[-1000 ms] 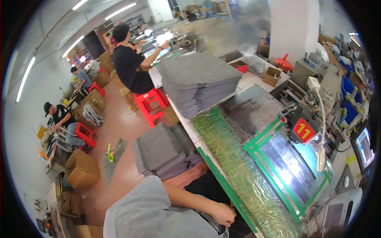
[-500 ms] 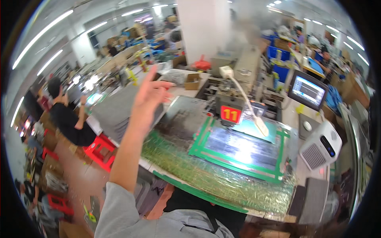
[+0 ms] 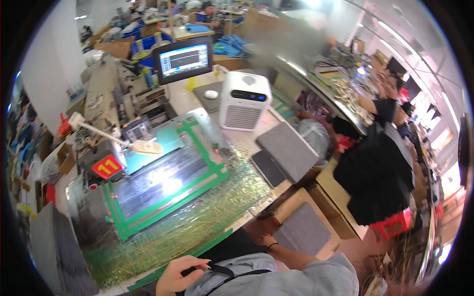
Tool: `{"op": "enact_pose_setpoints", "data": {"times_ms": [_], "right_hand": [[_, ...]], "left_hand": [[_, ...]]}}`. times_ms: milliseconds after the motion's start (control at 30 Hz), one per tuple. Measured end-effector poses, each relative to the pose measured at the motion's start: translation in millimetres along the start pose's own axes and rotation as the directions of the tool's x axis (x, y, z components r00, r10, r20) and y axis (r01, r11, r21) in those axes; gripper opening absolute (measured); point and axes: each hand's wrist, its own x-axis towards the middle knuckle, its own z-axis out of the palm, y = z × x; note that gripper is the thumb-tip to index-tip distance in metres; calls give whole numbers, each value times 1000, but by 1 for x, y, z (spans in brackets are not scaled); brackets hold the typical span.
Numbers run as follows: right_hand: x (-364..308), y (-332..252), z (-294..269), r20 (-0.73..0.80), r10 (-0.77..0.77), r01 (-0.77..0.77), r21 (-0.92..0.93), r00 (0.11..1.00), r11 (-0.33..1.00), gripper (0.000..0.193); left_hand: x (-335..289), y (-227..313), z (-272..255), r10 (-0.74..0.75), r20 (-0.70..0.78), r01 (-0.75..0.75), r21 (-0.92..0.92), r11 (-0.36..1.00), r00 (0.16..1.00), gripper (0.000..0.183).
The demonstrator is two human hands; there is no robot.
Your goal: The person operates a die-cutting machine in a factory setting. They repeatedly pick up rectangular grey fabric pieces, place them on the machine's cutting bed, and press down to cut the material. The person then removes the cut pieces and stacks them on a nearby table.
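Grey rectangular flat sheet (image 3: 302, 231) lies at five o'clock in open brown cardboard box (image 3: 324, 214); right hand (image 3: 267, 240) nearby, grip indeterminable. Left hand (image 3: 178, 274), seven o'clock: fingers loosely curled, grip unclear.

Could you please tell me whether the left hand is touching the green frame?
Apart: the head view shows a strip of tabletop between the left hand and the green frame.

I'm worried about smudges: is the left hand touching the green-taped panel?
No: the left hand is by the gray shirt, apart from the green-taped panel.
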Motion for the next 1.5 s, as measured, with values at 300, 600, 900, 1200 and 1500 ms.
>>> {"op": "enact_pose_setpoints", "data": {"times_ms": [300,600,900,1200,1500], "right_hand": [[-8,-119,-77,320,-29,-66,282,947,957,40],[-4,-177,-170,66,117,-131,658,991,742,43],[-35,-277,-269,-208,-165,248,478,964,843,54],[-57,-293,-279,-116,-420,426,26,900,904,62],[-126,-359,-431,61,-957,582,782,282,222,34]], "left_hand": [[-16,-43,41,-50,164,46,31,998,985,22],[-30,-102,36,-128,-45,135,315,939,991,28],[-98,-167,51,-121,-242,204,355,912,963,32],[-84,-136,53,-169,-400,388,568,725,901,26],[-102,-42,20,-117,-174,191,508,840,978,27]]}}
